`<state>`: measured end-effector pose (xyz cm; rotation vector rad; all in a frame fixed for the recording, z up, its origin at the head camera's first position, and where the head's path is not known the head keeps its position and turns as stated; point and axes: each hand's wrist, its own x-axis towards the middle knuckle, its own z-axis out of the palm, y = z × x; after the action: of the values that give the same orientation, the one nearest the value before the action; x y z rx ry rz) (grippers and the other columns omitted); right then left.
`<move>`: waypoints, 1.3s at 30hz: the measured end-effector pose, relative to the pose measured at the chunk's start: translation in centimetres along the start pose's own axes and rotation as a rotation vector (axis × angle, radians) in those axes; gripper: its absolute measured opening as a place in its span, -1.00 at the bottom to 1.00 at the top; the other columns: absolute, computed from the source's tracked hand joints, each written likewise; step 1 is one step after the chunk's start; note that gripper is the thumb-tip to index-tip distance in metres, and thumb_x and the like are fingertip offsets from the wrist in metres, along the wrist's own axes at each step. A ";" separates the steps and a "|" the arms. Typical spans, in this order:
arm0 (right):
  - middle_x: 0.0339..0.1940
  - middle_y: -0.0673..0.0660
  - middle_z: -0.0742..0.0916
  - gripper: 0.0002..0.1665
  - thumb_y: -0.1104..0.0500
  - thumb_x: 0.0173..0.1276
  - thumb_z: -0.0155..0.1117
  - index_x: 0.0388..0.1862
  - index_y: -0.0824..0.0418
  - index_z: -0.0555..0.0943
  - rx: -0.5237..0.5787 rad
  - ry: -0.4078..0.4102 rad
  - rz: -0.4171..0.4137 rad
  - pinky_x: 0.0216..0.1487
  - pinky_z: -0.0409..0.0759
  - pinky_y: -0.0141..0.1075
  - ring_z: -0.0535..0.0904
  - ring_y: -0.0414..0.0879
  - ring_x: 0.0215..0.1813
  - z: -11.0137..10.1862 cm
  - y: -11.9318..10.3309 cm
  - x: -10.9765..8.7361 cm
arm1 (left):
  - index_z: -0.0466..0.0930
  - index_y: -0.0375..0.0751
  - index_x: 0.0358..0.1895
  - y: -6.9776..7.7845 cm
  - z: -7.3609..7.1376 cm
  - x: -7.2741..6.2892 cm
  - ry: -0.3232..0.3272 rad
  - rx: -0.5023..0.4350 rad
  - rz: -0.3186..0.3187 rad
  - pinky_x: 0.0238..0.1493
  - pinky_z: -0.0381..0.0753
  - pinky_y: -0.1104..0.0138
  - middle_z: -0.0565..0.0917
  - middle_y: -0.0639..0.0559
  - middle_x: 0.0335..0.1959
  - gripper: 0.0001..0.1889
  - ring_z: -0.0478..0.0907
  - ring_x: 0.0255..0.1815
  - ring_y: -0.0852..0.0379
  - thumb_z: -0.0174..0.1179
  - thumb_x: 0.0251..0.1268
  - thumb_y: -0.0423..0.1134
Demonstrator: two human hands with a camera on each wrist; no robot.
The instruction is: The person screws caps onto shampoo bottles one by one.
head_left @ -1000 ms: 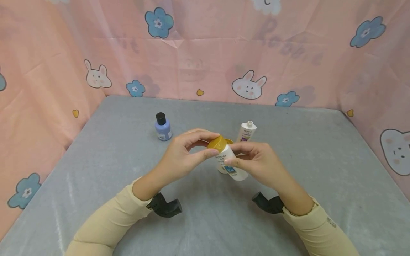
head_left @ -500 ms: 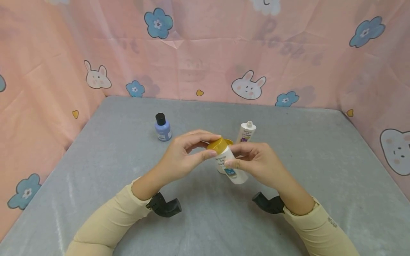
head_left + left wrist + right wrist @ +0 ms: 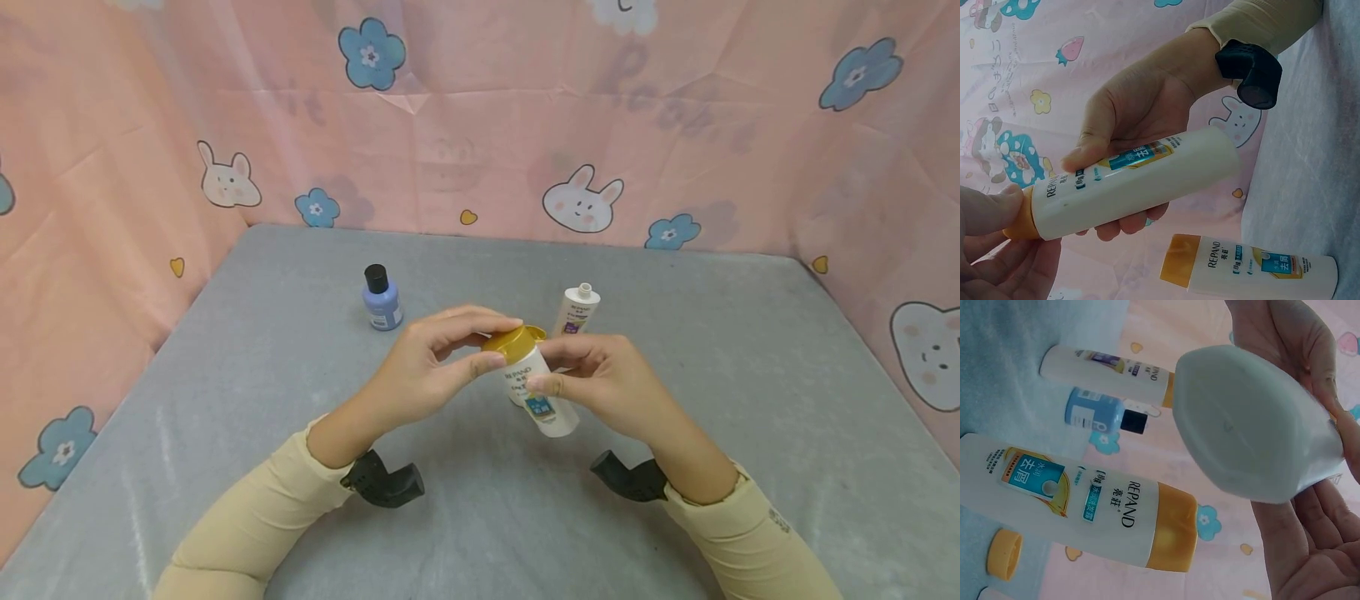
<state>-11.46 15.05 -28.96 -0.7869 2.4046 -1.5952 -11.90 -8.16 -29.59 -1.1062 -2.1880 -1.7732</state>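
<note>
A white shampoo bottle [image 3: 551,417] with a yellow cap [image 3: 1021,215] is held tilted in the air between both hands. My left hand [image 3: 420,367] pinches the cap between thumb and fingers, and the cap sits on the bottle's neck end. My right hand [image 3: 600,383] grips the bottle's body, thumb in front and fingers behind; its base faces the right wrist camera. Just behind the held bottle stands a similar blue-labelled shampoo bottle [image 3: 1079,500] with a yellow cap, mostly hidden in the head view.
A blue-violet bottle [image 3: 383,304] with a black cap stands further back, left. An uncapped white bottle [image 3: 576,312] stands behind my right hand. The right wrist view shows a loose yellow cap [image 3: 1004,554] and a purple-labelled bottle [image 3: 1107,375] on the grey table [image 3: 300,275].
The held bottle's base has dipped slightly towards me, and its blue label faces the head camera more fully. Both hands stay nearly in place on cap and body.
</note>
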 end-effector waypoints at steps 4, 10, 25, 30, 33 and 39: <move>-0.11 0.31 0.79 -0.67 0.29 0.31 0.39 0.01 0.43 0.68 0.016 -0.015 -0.010 -0.11 0.74 -0.31 0.72 -0.25 -0.14 -0.1 0.1 0.0 | 0.60 -0.47 0.12 0.0 -0.1 0.0 -0.016 -0.012 0.007 0.14 0.69 0.23 0.67 -0.27 0.05 -0.66 0.63 0.04 -0.02 0.25 0.27 -0.53; -0.13 0.35 0.78 -0.68 0.30 0.31 0.38 -0.01 0.47 0.67 0.078 -0.061 -0.040 -0.11 0.74 -0.31 0.73 -0.23 -0.15 -0.2 0.1 0.1 | 0.59 -0.49 0.11 0.0 -0.4 -0.1 -0.061 -0.036 0.030 0.18 0.67 0.21 0.66 -0.28 0.06 -0.67 0.62 0.07 -0.04 0.24 0.27 -0.53; -0.06 0.38 0.77 -0.64 0.27 0.32 0.39 0.03 0.47 0.67 0.097 -0.022 0.006 -0.04 0.73 -0.29 0.75 -0.18 -0.09 0.0 0.1 0.1 | 0.58 -0.53 0.13 0.6 -0.5 0.0 -0.020 -0.130 -0.099 0.13 0.70 0.23 0.65 -0.34 0.10 -0.64 0.65 0.06 -0.02 0.25 0.25 -0.55; -0.06 0.34 0.78 -0.64 0.24 0.30 0.41 0.03 0.41 0.68 0.064 0.045 0.044 -0.05 0.73 -0.32 0.75 -0.23 -0.10 0.4 -0.1 0.2 | 0.61 -0.47 0.09 0.8 -0.3 0.1 0.089 -0.215 -0.254 0.02 0.74 0.28 0.68 -0.30 0.05 -0.66 0.72 -0.08 0.06 0.29 0.24 -0.52; -0.06 0.33 0.78 -0.63 0.24 0.30 0.41 0.04 0.40 0.68 0.055 0.061 0.064 -0.07 0.74 -0.32 0.76 -0.24 -0.13 0.5 0.0 0.3 | 0.60 -0.46 0.08 0.8 -0.2 0.2 0.113 -0.243 -0.296 0.04 0.74 0.28 0.67 -0.29 0.04 -0.67 0.72 -0.07 0.07 0.30 0.23 -0.52; -0.03 0.27 0.79 -0.60 0.19 0.29 0.43 0.08 0.32 0.69 0.052 0.098 0.112 -0.08 0.73 -0.33 0.75 -0.23 -0.14 0.7 -0.1 0.3 | 0.57 -0.44 0.12 0.5 -0.1 0.1 0.091 -0.266 -0.290 0.10 0.71 0.26 0.64 -0.27 0.08 -0.61 0.71 0.00 0.03 0.31 0.21 -0.53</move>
<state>-11.44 14.35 -29.14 -0.5668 2.4146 -1.6813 -11.71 -8.12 -29.07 -0.7592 -2.1963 -2.2401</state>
